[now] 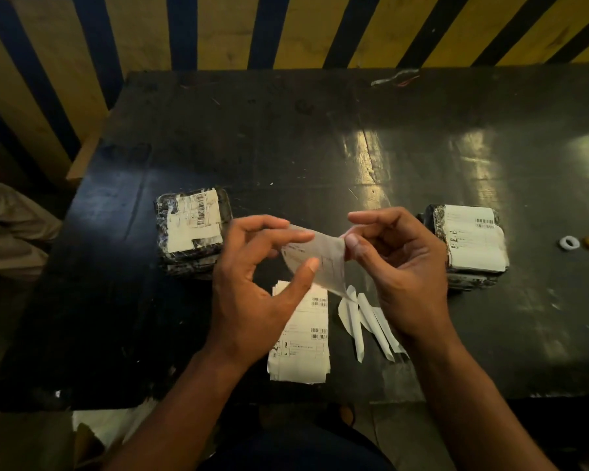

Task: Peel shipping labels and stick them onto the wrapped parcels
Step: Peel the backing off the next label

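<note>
Left hand [252, 283]: raised above the tabletop [286, 137], thumb and forefinger pinched on the left edge of a shipping label [323, 263], other fingers loosely curled. Right hand [398, 266]: level with the left, thumb and fingertips gripped the label's right edge. Label: held clear of the surface between both hands, curved, long axis sloped from upper left near the left fingertips down to lower right; print faint on the side toward the camera.

Directly beneath: stack of labels [301, 338], flat, long axis near to far, barcodes along the right side. Just to its right: backing strips [364, 321], white, curled, scattered lengthwise.

Left parcel [193, 229]: dark wrap, torn label on top, beyond the left hand. Right parcel [470, 243]: dark wrap, whole label on top, behind the right hand.

Far right edge: two small tape rolls [582, 243], one white, one brownish, side by side.

Tabletop: black, scuffed, glossy with reflected light. Behind: wall [218, 32] in yellow and dark slanted stripes.
</note>
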Action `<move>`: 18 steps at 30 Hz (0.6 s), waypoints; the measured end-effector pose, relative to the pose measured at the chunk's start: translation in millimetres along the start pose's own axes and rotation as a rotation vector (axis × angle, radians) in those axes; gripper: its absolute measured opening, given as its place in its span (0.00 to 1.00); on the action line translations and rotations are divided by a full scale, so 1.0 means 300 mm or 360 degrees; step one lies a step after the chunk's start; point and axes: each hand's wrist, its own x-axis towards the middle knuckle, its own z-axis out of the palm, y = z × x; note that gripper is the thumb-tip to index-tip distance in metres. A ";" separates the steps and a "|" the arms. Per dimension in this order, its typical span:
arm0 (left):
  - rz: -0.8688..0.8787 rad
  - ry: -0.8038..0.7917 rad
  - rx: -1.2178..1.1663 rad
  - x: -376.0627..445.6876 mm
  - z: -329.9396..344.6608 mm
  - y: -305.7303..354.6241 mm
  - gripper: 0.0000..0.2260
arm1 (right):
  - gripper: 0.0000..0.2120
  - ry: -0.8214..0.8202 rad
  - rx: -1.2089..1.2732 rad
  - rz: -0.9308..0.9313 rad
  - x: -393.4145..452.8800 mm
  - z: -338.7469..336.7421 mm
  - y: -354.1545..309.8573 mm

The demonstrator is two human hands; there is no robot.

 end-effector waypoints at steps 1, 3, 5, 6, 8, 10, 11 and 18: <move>0.0007 -0.0060 -0.0062 0.002 0.014 0.017 0.13 | 0.09 0.0001 0.0017 0.0001 -0.003 0.007 0.001; -0.0037 -0.0150 -0.0182 0.003 0.038 0.036 0.12 | 0.09 -0.0008 0.0066 0.0000 -0.011 0.018 0.001; -0.0121 -0.0176 -0.0288 0.007 0.049 0.041 0.12 | 0.09 -0.0008 0.0084 -0.0008 -0.016 0.027 0.000; -0.0158 -0.0187 -0.0334 0.009 0.051 0.040 0.12 | 0.09 -0.0003 0.0077 -0.0008 -0.018 0.028 -0.001; -0.0199 -0.0207 -0.0385 0.010 0.052 0.040 0.12 | 0.08 0.0009 0.0071 -0.0003 -0.020 0.027 0.000; -0.0237 -0.0211 -0.0428 0.010 0.052 0.042 0.11 | 0.08 0.0004 0.0079 0.0005 -0.020 0.024 0.002; -0.0257 -0.0207 -0.0447 0.009 0.054 0.043 0.11 | 0.08 0.0001 0.0070 0.0005 -0.020 0.023 0.004; -0.0443 -0.0076 -0.0550 -0.001 0.067 0.042 0.09 | 0.05 0.0137 -0.0035 -0.0001 -0.028 0.034 0.029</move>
